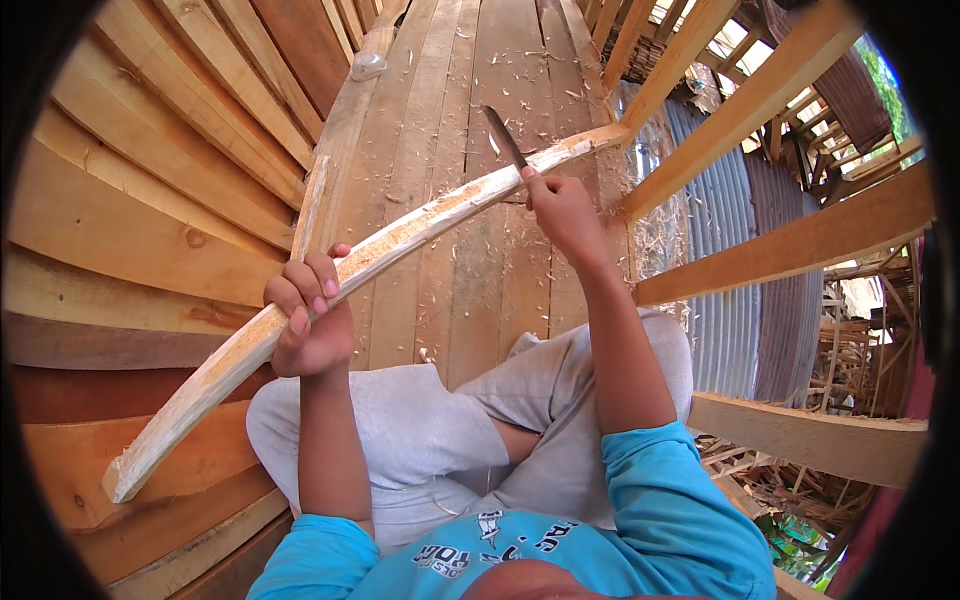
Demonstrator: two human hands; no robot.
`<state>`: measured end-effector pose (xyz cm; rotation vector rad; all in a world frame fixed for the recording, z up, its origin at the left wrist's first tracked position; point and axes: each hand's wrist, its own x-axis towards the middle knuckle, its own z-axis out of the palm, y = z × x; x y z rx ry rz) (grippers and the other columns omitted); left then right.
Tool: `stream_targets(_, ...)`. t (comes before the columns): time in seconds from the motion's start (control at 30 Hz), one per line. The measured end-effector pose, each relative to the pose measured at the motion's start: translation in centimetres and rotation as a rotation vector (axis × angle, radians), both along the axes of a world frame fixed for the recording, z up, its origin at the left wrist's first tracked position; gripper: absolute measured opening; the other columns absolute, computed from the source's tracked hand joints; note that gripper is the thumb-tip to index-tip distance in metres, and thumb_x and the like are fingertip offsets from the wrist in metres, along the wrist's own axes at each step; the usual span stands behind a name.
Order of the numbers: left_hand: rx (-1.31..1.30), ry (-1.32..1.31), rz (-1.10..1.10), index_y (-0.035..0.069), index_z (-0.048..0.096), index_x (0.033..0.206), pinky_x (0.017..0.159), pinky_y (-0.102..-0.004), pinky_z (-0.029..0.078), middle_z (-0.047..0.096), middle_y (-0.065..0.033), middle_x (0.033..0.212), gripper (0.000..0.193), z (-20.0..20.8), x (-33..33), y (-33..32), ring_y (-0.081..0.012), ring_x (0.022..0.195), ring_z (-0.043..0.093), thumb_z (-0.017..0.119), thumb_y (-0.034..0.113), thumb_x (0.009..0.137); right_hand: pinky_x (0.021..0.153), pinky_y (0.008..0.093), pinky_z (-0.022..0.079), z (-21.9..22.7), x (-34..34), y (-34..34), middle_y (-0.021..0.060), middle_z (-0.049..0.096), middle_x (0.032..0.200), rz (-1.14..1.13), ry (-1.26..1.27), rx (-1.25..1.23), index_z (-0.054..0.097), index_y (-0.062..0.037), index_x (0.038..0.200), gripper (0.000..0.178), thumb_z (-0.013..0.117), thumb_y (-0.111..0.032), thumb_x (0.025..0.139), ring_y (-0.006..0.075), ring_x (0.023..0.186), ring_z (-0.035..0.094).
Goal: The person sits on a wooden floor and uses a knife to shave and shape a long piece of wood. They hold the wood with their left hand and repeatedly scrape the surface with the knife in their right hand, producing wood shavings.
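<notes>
Blue shirt [610,560] nearest; left hand [312,318] wraps the pole [425,222], right hand [565,215] grips the knife [504,137]: shave shallowly, outward.

Pale shavings [425,355] on plank floor [418,130]

The place looks like an open-sided wooden porch or balcony used for woodwork. A plank floor [395,130] sprinkled with wood shavings [424,355] runs between a board wall [150,220] and a timber railing [790,245], with corrugated metal sheets [725,330] and greenery [880,85] outside.
</notes>
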<state>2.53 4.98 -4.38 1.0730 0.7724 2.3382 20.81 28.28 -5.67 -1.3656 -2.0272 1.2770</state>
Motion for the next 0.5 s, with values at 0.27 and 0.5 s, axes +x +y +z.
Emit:
stream_targets(0.27,0.022,0.019,-0.014,0.017,0.043,0.074,0.104,-0.0517,0.032,0.043,0.0008,0.073,0.023,0.2,0.0,-0.1,-0.0172,0.081,0.047,0.064,0.025,0.078,0.073,0.0469,0.046,2.2,-0.3,0.0,0.0278,0.061,0.074,-0.044,-0.222,-0.005,0.061,0.0111,0.076,0.065,0.042,-0.047,0.098,0.0391,0.076,0.061)
stream_targets(0.5,0.048,0.061,-0.043,0.017,0.043,0.074,0.103,-0.0508,0.033,0.043,0.0007,0.073,0.022,-0.1,-0.4,0.0,-0.0172,0.08,0.046,0.063,0.023,0.077,0.081,0.0487,0.048,4.2,-1.3,-1.7,0.0289,0.067,0.088,0.169,-0.291,-0.107,0.068,0.0107,0.091,0.063,0.039,-0.045,0.098,0.0434,0.088,0.066)
